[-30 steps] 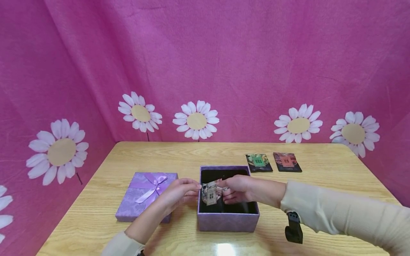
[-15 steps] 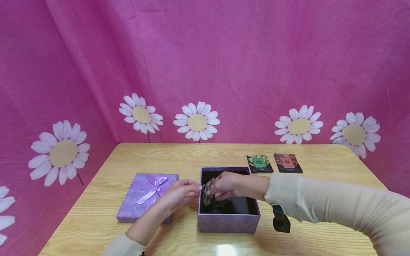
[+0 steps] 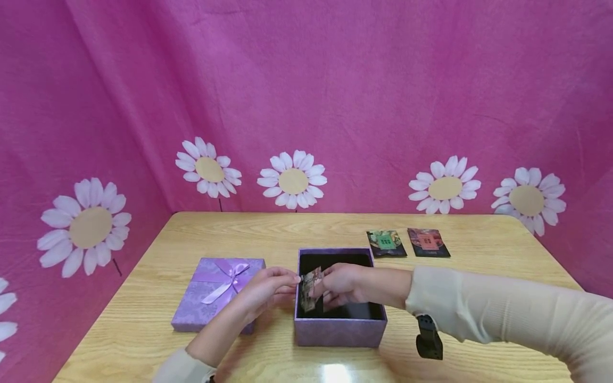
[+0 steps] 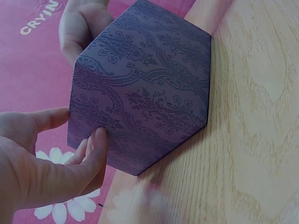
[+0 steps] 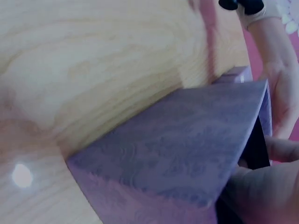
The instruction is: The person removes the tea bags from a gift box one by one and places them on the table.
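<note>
A purple patterned gift box [image 3: 341,334] with a black inside stands uncovered on the table. My right hand [image 3: 347,283] reaches into it and pinches a small sachet [image 3: 310,292] with a brownish printed front, held tilted along the left inner wall. In the right wrist view the box wall [image 5: 173,140] hides the sachet, and only part of my right hand [image 5: 266,191] shows. My left hand [image 3: 268,287] holds the box's left side. The left wrist view shows one digit of that hand [image 4: 46,163] at the rim and other fingertips on the outer wall [image 4: 140,98].
The purple box lid [image 3: 215,295] with a ribbon bow lies on the table left of the box. Behind the box to the right lie a green-labelled sachet [image 3: 386,243] and a red-labelled sachet [image 3: 428,242]. A pink daisy-print cloth [image 3: 364,106] hangs behind the wooden table [image 3: 258,234].
The sachet first tilted steeply toward the left inner wall as my right hand moved left, then the hand drew back slightly right with it. My left hand stays at the box's side.
</note>
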Action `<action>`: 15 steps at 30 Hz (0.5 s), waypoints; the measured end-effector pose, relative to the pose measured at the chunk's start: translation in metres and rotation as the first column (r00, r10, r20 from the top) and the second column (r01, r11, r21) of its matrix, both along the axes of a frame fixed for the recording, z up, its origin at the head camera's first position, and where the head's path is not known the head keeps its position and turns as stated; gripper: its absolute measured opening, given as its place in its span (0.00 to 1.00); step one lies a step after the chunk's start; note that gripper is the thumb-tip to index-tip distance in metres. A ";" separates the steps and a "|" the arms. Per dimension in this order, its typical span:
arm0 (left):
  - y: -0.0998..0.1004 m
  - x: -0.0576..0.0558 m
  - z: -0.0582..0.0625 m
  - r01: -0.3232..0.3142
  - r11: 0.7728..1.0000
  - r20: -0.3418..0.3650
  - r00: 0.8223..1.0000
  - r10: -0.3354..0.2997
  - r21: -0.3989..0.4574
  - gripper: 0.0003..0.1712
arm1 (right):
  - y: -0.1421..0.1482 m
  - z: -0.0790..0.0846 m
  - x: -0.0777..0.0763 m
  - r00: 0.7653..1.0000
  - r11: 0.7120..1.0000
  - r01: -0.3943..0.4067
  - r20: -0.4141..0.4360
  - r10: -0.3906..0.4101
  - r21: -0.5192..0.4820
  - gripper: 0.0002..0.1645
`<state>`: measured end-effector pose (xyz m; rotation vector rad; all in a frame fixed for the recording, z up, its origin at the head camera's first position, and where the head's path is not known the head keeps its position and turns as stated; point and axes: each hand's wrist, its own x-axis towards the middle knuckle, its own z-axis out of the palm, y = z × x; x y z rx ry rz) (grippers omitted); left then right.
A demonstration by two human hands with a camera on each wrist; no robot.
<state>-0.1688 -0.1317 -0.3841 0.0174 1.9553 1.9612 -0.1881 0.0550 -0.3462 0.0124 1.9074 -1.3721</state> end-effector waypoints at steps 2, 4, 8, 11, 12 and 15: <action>0.000 0.000 0.000 -0.003 1.000 0.004 1.000 0.003 0.003 0.19 | 0.000 0.003 0.004 1.000 1.000 0.024 -0.014 -0.024 0.008 0.13; 0.000 -0.001 -0.001 -0.004 1.000 0.004 1.000 0.004 0.007 0.19 | -0.001 0.006 0.008 0.999 0.999 0.041 -0.031 -0.040 0.016 0.13; 0.000 -0.001 -0.001 -0.001 1.000 0.000 1.000 0.001 0.008 0.20 | 0.000 0.010 0.012 0.996 0.997 0.072 -0.055 -0.070 0.023 0.14; 0.000 -0.001 -0.001 0.000 1.000 -0.001 1.000 0.000 0.005 0.19 | 0.000 0.012 0.014 0.994 0.996 0.090 -0.066 -0.088 0.023 0.15; 0.000 -0.001 -0.001 -0.002 1.000 0.000 1.000 0.002 0.003 0.19 | 0.001 0.013 0.015 0.993 0.995 0.095 -0.069 -0.093 0.018 0.15; 0.001 0.000 -0.001 -0.006 1.000 -0.004 1.000 0.006 -0.001 0.20 | 0.004 0.014 0.016 0.992 0.995 0.099 -0.077 -0.098 0.011 0.17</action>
